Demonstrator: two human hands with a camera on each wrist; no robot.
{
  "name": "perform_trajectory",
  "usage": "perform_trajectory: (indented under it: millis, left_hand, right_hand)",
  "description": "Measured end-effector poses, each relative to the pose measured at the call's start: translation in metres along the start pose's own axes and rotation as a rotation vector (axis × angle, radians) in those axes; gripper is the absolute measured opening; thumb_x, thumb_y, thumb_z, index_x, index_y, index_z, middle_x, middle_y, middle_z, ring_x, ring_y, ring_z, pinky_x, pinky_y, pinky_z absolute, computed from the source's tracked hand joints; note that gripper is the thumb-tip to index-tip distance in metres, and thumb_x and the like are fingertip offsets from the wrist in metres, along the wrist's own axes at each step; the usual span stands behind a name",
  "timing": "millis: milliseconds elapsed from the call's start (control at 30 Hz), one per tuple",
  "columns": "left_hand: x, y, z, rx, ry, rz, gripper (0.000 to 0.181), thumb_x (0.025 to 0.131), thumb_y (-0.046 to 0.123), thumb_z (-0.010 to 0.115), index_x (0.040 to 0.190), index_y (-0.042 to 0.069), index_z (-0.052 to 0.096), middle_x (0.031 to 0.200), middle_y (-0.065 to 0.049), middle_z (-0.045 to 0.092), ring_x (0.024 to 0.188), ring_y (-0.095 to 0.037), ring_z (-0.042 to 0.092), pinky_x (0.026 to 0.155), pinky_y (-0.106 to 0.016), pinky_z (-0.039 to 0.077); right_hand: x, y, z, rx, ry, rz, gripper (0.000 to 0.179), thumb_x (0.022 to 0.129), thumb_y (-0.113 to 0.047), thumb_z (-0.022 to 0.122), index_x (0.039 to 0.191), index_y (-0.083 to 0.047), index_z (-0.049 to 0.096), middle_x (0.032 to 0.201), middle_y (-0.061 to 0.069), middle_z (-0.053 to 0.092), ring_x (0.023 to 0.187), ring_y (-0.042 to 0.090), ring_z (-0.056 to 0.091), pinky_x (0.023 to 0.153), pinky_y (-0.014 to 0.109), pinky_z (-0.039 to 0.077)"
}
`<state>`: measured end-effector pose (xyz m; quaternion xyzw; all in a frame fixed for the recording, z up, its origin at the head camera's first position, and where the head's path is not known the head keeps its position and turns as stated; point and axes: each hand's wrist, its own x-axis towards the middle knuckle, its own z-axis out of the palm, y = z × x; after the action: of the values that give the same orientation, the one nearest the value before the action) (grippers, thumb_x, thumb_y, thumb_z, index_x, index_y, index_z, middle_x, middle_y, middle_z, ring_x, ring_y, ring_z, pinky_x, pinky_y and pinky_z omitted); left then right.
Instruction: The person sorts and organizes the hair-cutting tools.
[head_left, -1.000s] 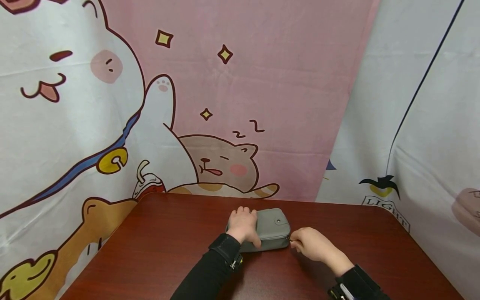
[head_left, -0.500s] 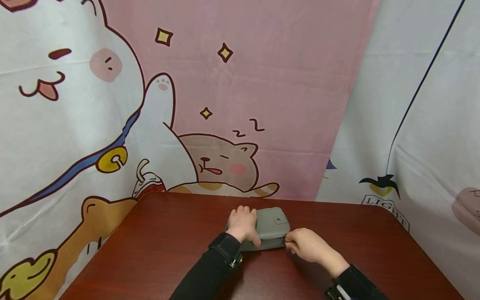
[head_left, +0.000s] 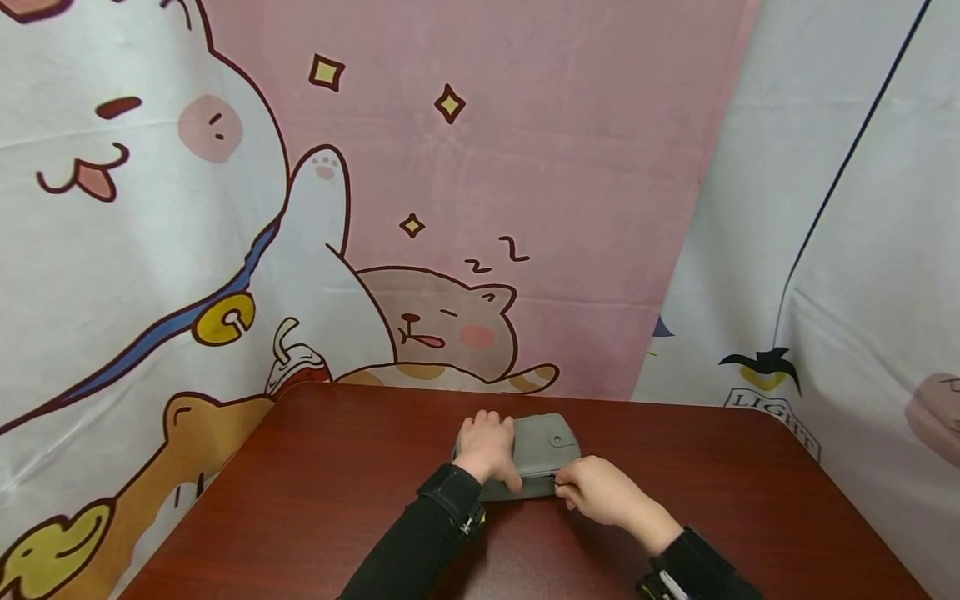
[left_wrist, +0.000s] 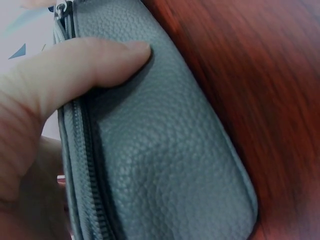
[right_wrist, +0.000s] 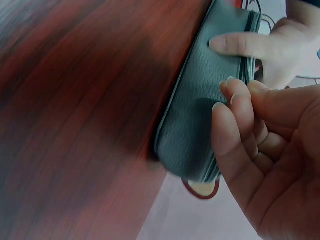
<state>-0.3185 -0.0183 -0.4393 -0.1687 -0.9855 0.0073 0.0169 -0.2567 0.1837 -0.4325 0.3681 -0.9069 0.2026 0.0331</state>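
Note:
A grey-green leather-look zip pouch (head_left: 543,442) with a snap tab on top lies on the table. My left hand (head_left: 486,450) holds its left part, fingers spread over the top. In the left wrist view the thumb (left_wrist: 107,62) crosses the zip (left_wrist: 90,185) and presses the front side. At the pouch's front edge, right of the left thumb, my right hand (head_left: 603,492) pinches the zip's pull. A metal zip slider (left_wrist: 61,9) shows at the top of the left wrist view. In the right wrist view, the right fingers (right_wrist: 240,110) hide the pull.
The pouch sits toward the back of a reddish-brown wooden table (head_left: 360,475). Behind it hangs a pink and white cloth (head_left: 577,208) printed with cartoon animals. A white cloth (head_left: 862,250) covers the right side.
My right hand has slid left along the pouch's front edge, from its right corner inward, with the zip pull. The left hand stays in place on the pouch.

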Motion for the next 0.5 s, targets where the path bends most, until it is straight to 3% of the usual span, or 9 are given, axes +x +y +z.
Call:
perform_trajectory:
  millis: [500]
  left_hand:
    - [0.000,0.000,0.000,0.009,-0.007,0.000,0.104,0.051,0.061,0.089,0.137,0.014,0.055,0.110,-0.006,0.055,0.107,-0.026,0.047,0.091,-0.043,0.040]
  right_hand:
    - [0.012,-0.009,0.009,-0.019,-0.040,0.023,0.022,0.093,-0.007,0.067,0.072,-0.012,0.063,0.061,-0.016,0.048,0.054,-0.001,0.044,0.053,0.023,0.041]
